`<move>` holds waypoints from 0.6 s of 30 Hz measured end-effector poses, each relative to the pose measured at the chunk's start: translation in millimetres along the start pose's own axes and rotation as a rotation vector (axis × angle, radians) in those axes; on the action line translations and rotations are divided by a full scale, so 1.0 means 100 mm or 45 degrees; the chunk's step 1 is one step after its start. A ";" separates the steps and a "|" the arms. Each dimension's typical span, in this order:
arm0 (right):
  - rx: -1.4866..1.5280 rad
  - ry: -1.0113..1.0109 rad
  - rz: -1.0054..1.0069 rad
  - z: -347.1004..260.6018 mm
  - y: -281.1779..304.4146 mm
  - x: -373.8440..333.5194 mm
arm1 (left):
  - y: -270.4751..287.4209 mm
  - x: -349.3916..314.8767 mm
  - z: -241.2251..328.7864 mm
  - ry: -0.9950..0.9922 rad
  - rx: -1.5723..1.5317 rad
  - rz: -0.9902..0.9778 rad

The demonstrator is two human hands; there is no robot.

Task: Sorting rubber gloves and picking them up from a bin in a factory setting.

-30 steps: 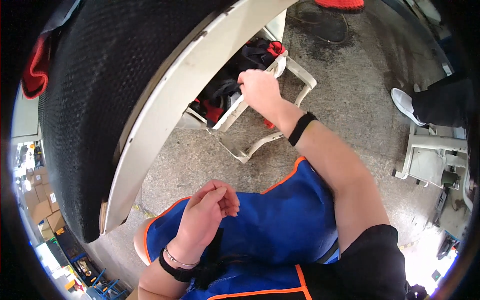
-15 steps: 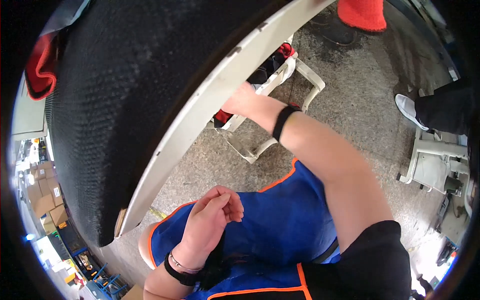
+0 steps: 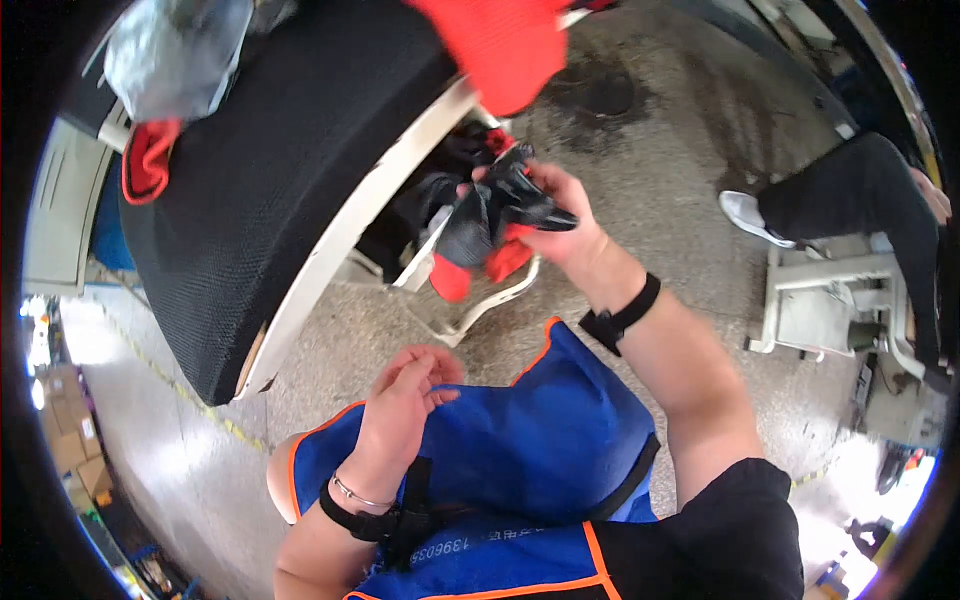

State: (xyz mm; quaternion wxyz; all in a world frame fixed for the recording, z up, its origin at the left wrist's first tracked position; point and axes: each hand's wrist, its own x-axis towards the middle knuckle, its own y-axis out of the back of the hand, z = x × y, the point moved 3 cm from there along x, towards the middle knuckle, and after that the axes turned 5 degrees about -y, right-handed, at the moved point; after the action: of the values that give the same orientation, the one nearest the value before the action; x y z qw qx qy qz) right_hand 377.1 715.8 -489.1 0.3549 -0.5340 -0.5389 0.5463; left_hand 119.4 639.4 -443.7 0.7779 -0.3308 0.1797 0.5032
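My right hand (image 3: 568,215) grips a bunch of limp coated work gloves (image 3: 466,235), black and shiny with red cuffs. They hang over the white frame (image 3: 466,322) under the edge of a black fabric-covered tabletop (image 3: 290,150). More dark and red pieces (image 3: 400,215) lie bunched behind them, partly hidden by the tabletop's pale rim. Above my lap, my left hand (image 3: 408,390) has its fingers curled in and the thumb against them, with nothing visible in it. A blue apron (image 3: 510,430) with orange edging covers my lap.
A red knitted piece (image 3: 510,50), blurred, overhangs the tabletop's far edge. At its far left are a clear plastic bag (image 3: 178,60) and a red cuff (image 3: 150,165). On the right, another person's leg (image 3: 850,200) and light shoe (image 3: 752,218) show beside a white metal stand (image 3: 830,285).
My right hand has come out from under the tabletop's edge, bringing the gloves into view. My left hand stays curled over my lap. The view has shifted, showing more of the tabletop's far side.
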 end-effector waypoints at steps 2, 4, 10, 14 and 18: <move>-0.044 0.003 0.028 -0.05 -0.21 -0.41 | -0.17 0.12 0.01 -0.048 0.041 -0.090; -0.090 -0.071 -0.004 -0.01 -0.39 -0.71 | -0.41 0.31 0.10 -0.286 0.079 0.044; -0.463 0.160 0.003 -0.27 -0.79 -1.40 | -1.50 0.35 0.45 -0.229 -0.111 -0.731; -1.299 0.466 0.303 -0.71 -0.76 -1.74 | -1.76 0.30 0.43 0.165 0.337 -0.804; -0.667 0.676 0.654 -0.81 -0.62 -1.97 | -1.94 0.11 0.45 -0.105 -0.111 -0.682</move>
State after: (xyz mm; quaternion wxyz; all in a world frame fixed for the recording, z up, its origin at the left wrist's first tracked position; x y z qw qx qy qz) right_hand 478.7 553.6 -377.8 0.1867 -0.8438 -0.3994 0.3059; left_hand 296.4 625.2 -353.3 0.8749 -0.3790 0.0320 0.2998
